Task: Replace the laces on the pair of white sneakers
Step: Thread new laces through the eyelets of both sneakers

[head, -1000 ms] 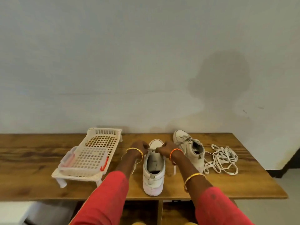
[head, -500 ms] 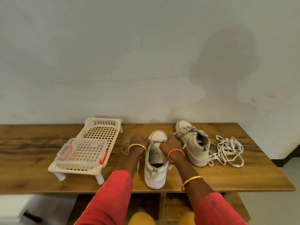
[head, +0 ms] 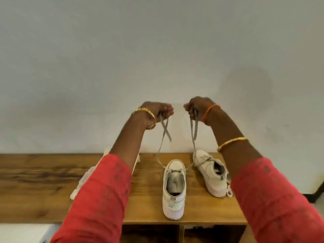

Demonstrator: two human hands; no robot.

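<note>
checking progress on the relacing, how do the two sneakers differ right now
The near sneaker points straight away, its tongue bare, with one lace through the front eyelets only; both ends are held up by the left hand and right hand. The far sneaker is angled and laced further up. Both are white and stand upright on the table.

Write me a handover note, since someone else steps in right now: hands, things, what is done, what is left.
Left hand grips one end of the lace, raised above the table.
Right hand grips the other end.
Near sneaker: lace runs through only its front eyelets, the rest is unlaced.
Far sneaker: laced, not yet worked on.
Left: finish the near sneaker's laces, then redo the far one.
</note>
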